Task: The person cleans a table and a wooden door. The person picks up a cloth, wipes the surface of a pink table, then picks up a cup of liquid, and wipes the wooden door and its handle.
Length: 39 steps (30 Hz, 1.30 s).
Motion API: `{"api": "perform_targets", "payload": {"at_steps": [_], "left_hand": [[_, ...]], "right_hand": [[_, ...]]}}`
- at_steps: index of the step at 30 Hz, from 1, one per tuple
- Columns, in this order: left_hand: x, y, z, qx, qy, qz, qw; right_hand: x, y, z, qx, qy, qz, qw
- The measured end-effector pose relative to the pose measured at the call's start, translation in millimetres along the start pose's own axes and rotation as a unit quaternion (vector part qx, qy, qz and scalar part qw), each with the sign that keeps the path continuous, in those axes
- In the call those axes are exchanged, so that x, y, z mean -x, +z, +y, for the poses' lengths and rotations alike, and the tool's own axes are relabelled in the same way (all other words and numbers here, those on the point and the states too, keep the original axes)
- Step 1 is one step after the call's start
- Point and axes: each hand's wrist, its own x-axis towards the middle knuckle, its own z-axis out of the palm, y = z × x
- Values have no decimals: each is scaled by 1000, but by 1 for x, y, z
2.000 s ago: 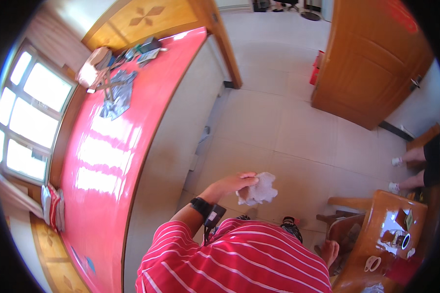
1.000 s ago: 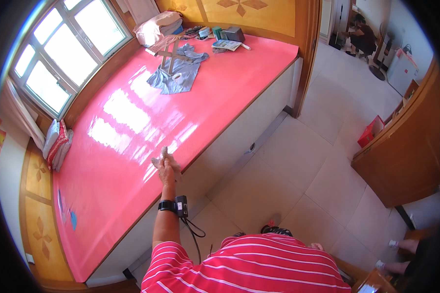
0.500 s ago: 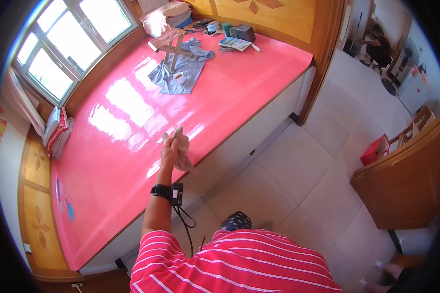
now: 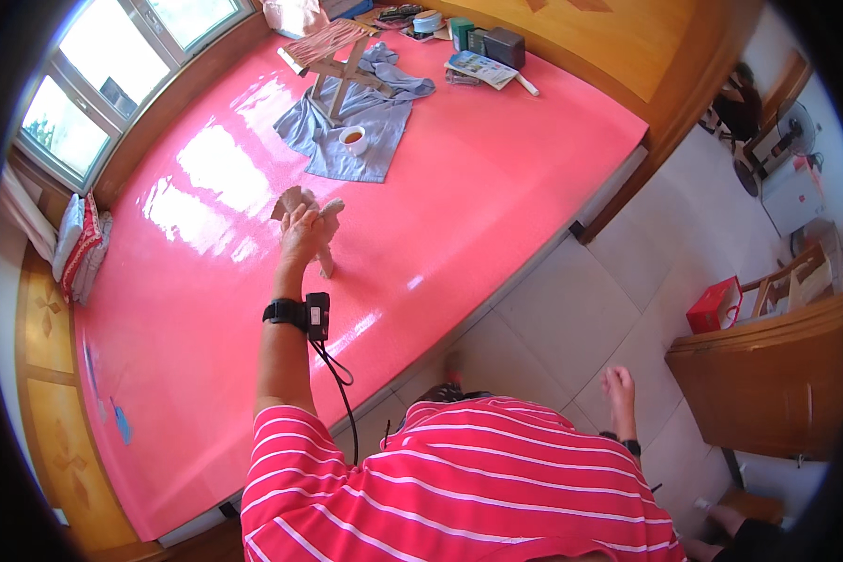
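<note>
My left hand (image 4: 300, 232) is closed round a crumpled grey-beige cloth (image 4: 324, 257), held over the glossy pink surface of a wide platform bed (image 4: 347, 318); parts of the cloth stick out on both sides of the fingers. A black strap with a small box and cable sits on that wrist. Off to the right, above the tiled floor, my right hand (image 4: 619, 386) hangs with fingers curled and nothing visible in them. Ahead of the left hand lies a blue-grey garment (image 4: 365, 167), bearing a white cup (image 4: 353, 140) of brown liquid and a folding stool (image 4: 332, 70).
Books (image 4: 480, 68), dark boxes (image 4: 503, 47) and small items line the bed's far edge. Folded cushions (image 4: 82, 248) lean by the window. To the right stand a wooden cabinet (image 4: 768, 365) and a red box (image 4: 715, 305). Another person (image 4: 740, 108) sits in the far room.
My left hand has moved forward and slightly left with the cloth, closer to the garment. My right hand has come into view at the right. The view has shifted forward along the bed.
</note>
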Motion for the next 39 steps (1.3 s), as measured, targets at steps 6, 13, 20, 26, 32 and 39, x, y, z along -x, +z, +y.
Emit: {"api": "perform_targets", "payload": {"at_steps": [6,13,20,26,32,39], "left_hand": [[-63,32,-38,214,-39,10,976],[-124,39,3,545,-204,-85,809],[-171,75,-2,664,-292,-63,686],[-210,109,10,643,-335,-50,687],[-219,132,12,670,-349,-42,654],[-215,146,-7,652,-291,-10,700]], "right_hand": [[-106,151,-132,182,-239,-30,953],[-209,275,-147,336,-345,-39,876],[-200,331,-151,529,-372,124,753],[-204,331,-151,568,-339,84,745],[-204,331,-151,568,-353,92,737],[-197,337,-159,575,-346,80,737]]}}
